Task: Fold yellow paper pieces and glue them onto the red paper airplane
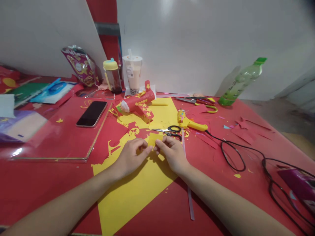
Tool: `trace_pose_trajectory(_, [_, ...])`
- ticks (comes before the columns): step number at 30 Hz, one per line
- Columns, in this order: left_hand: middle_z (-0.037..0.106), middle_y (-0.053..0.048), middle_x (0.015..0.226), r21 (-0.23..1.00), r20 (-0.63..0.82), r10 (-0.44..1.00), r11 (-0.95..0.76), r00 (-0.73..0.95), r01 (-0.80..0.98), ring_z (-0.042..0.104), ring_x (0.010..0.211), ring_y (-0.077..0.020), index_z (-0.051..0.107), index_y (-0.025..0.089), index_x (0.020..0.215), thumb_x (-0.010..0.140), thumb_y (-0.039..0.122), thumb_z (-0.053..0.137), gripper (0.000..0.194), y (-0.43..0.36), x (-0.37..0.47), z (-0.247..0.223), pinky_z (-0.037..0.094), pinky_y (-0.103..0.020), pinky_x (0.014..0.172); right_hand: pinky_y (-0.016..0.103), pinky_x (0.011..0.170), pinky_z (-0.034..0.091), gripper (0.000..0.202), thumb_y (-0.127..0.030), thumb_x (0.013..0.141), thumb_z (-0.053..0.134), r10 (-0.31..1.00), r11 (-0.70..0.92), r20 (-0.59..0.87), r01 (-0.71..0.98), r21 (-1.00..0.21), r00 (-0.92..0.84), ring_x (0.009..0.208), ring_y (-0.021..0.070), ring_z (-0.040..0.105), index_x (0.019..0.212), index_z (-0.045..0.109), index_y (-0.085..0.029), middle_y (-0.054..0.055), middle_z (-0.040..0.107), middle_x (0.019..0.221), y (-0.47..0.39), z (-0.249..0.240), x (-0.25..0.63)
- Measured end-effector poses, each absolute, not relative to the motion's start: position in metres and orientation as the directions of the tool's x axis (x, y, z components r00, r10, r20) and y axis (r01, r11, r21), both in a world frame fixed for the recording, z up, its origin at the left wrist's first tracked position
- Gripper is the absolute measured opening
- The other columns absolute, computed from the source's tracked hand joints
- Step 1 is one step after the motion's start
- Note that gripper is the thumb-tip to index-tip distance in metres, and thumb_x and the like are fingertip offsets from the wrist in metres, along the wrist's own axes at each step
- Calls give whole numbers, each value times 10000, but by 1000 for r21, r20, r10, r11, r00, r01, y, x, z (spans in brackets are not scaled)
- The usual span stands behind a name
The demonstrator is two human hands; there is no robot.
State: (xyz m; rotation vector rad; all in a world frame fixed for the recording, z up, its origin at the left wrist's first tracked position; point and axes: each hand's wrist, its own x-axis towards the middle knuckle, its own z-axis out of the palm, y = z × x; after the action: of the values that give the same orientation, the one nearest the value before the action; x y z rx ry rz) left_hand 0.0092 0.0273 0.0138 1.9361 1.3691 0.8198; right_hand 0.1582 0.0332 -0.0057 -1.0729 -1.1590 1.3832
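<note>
A small yellow paper piece point(153, 138) is held up between both hands above a large yellow sheet point(133, 193). My left hand point(134, 154) pinches its lower left side with thumb and fingers. On the right side of the same piece, my right hand point(172, 152) is closed in a pinch. Black-handled scissors point(169, 130) lie just beyond the right hand. The yellow glue gun point(189, 122) rests to their right. A red paper craft with yellow stars point(141, 101) lies farther back.
A phone point(92, 113) rests on a clear board point(61, 139) at left. Behind stand a yellow-lidded bottle point(112, 76), a milk tea cup point(133, 75) and a snack bag point(80, 67). Right are a green bottle point(241, 83) and a looping black cable point(246, 147).
</note>
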Motion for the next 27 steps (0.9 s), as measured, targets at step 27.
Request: trace_pose_trajectory(27, [463, 18, 543, 708, 208, 916, -384, 344, 593, 452, 535, -129, 415, 186, 554, 811, 278, 392, 274, 26, 8, 12, 352, -248, 551, 196, 417, 358, 258, -285, 551, 706, 976, -192, -154, -282, -940, -151, 384, 60, 453, 525, 475, -174, -48, 547, 435, 36, -5, 158])
